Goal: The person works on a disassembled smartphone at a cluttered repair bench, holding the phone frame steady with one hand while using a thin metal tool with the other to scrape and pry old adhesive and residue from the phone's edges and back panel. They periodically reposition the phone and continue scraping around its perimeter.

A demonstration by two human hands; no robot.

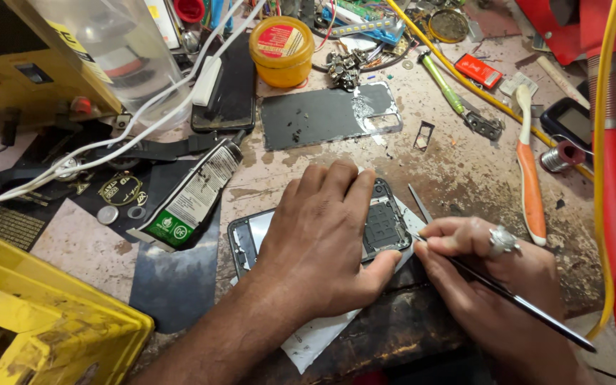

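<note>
An opened phone (386, 227) with its back removed lies on a worn workbench (458, 164), on a white sheet of paper (315, 342). My left hand (319, 239) lies flat over the phone and presses it down, covering most of it. My right hand (493, 285), wearing a ring, pinches slim black tweezers (515, 303) whose tip touches the phone's right edge. A second thin metal tool (420, 203) lies just above that hand.
A dark phone back panel (322, 115) lies further back, beside a black phone (233, 89), a yellow tub (281, 50) and a glue tube (190, 196). An orange-handled brush (531, 185), a green screwdriver (442, 84), a solder spool (557, 157), cables and a yellow box (44, 328) surround the spot.
</note>
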